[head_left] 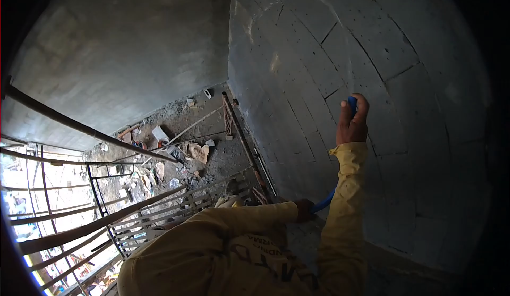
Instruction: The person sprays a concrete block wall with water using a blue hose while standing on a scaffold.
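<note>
My right hand (353, 121) is raised in front of the grey block wall (393, 110), its fingers closed round the end of a blue hose (352, 104). From that end a thin stream of water (334, 10) arcs up and over to the left against the wall. Lower down, my left hand (305, 211) grips the same hose, which runs behind my right sleeve. Both arms wear yellow sleeves.
A smooth grey wall (133, 35) stands on the left. Far below, rubble and a broken board (197, 152) lie on the ground. Scaffold poles (85, 126) and a slatted metal platform (175, 205) fill the lower left.
</note>
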The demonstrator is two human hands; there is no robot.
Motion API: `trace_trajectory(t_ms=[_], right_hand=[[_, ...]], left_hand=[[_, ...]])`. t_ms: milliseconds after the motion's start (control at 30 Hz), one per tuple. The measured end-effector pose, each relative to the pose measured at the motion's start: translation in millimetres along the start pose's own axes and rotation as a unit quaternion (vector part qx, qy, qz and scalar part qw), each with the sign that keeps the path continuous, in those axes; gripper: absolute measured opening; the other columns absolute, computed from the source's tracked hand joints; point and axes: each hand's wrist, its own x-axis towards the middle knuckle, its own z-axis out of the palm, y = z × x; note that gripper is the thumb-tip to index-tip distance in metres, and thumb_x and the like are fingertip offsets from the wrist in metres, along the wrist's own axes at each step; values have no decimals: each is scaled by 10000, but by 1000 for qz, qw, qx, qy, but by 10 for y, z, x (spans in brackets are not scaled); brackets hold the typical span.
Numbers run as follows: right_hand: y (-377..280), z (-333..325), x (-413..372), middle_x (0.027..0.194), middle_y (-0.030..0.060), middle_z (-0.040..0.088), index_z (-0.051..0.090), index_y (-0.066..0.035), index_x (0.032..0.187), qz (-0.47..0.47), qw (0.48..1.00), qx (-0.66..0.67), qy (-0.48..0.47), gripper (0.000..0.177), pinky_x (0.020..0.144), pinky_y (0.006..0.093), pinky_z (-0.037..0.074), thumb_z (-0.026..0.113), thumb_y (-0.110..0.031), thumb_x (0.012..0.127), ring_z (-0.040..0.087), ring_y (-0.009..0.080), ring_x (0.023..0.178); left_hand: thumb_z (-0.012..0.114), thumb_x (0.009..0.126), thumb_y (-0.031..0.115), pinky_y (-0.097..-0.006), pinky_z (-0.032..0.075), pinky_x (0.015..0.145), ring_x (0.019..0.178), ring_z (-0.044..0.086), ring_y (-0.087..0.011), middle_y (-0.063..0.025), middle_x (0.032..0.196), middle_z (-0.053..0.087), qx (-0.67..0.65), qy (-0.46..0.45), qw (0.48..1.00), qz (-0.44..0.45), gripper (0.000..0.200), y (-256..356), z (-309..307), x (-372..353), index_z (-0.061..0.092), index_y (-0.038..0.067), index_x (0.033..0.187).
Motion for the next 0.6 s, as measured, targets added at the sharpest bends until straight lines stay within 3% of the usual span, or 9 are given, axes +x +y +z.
trace_trajectory(t_ms=[167,267,367,600], right_hand=[[437,-23,-23,1053,175,567,426,-145,1162,71,987,-113,-95,374,791,440,459,477,-381,877,570,394,935],[545,-100,-69,1061,190,595,406,-187,1170,71,987,-101,-104,354,786,491,462,467,-384,882,567,441,963],[580,-133,-80,1065,192,592,401,-181,1172,31,996,-59,-67,356,776,484,468,461,-384,886,570,437,960],[358,-268,-146,1029,167,572,400,-163,1181,43,999,-5,-15,381,755,440,456,461,-404,892,583,365,901]], left_hand=[[627,718,361,-435,468,785,872,604,-370,-212,884,634,54,-36,996,55,367,143,105,-113,640,24,864],[619,724,359,-437,468,787,879,602,-371,-211,886,634,72,-28,992,102,361,10,269,-42,645,31,872],[617,729,371,-436,466,797,889,602,-371,-209,896,636,59,-43,995,75,367,80,246,-71,645,33,868],[611,739,378,-426,464,809,909,604,-364,-208,918,638,57,-63,996,23,386,214,148,-100,646,31,903]])
